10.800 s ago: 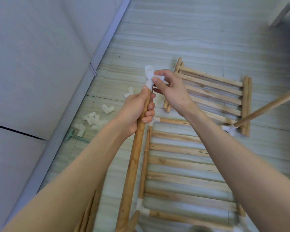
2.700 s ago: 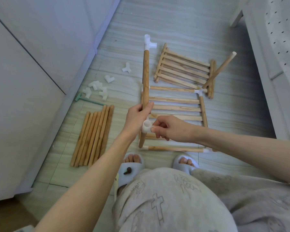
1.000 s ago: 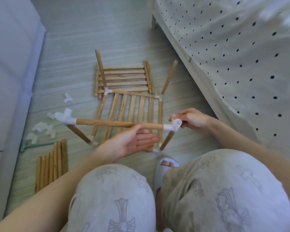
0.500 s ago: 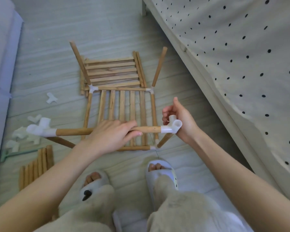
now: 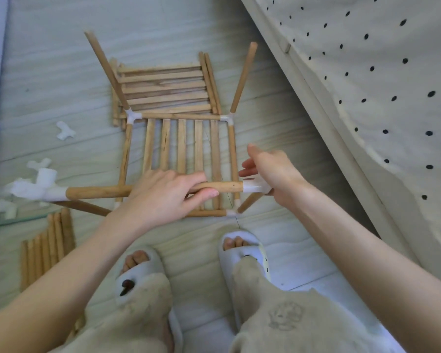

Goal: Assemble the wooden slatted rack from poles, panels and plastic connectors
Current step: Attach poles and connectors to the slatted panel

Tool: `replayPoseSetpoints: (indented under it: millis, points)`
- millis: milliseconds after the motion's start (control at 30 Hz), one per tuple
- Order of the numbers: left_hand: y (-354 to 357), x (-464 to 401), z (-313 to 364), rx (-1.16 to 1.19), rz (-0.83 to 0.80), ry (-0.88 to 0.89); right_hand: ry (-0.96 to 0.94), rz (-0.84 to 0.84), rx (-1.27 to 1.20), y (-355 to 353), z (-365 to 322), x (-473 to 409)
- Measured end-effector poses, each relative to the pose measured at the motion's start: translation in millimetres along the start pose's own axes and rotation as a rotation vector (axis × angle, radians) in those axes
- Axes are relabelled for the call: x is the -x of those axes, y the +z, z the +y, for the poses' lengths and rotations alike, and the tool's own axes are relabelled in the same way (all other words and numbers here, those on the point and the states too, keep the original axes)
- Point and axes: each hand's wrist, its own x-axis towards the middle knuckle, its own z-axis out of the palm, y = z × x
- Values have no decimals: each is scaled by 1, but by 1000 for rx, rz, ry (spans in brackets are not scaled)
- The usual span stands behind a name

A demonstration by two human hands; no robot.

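Gripping the pole (image 5: pixel 148 191) crosswise above the slatted panel (image 5: pixel 181 146), our left hand (image 5: pixel 163 197) curls round its middle while our right hand (image 5: pixel 270 174) has moved from pinching the white connector (image 5: pixel 253 187) to cupping it over the near-right upright (image 5: pixel 250 202), so seating looks imminent (our judgement). A second connector (image 5: pixel 42 186) caps the far end. Spare poles (image 5: pixel 46 243), loose connectors (image 5: pixel 65 129) and a stacked panel (image 5: pixel 163 90) lie around; the bed (image 5: pixel 367 72) crowds our right.
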Motion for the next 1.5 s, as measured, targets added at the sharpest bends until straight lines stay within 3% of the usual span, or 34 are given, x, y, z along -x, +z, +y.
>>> replayPoseSetpoints:
  millis: [233, 567, 733, 867, 1067, 1500]
  points:
    - [3, -5, 4, -35, 3, 6, -42, 202, 63, 0, 11, -3]
    - [4, -4, 2, -31, 4, 15, 3, 193, 65, 6, 12, -3]
    - [0, -3, 3, 6, -40, 18, 51, 1, 81, 1, 5, 4]
    - [1, -4, -3, 27, -98, 32, 56, -234, -303, -9, 12, -4]
    - [6, -11, -3, -144, -71, 54, 38, -271, -540, 1, 16, -23]
    - [8, -10, -14, 42, -141, 41, -45, -371, -539, 13, 19, -34]
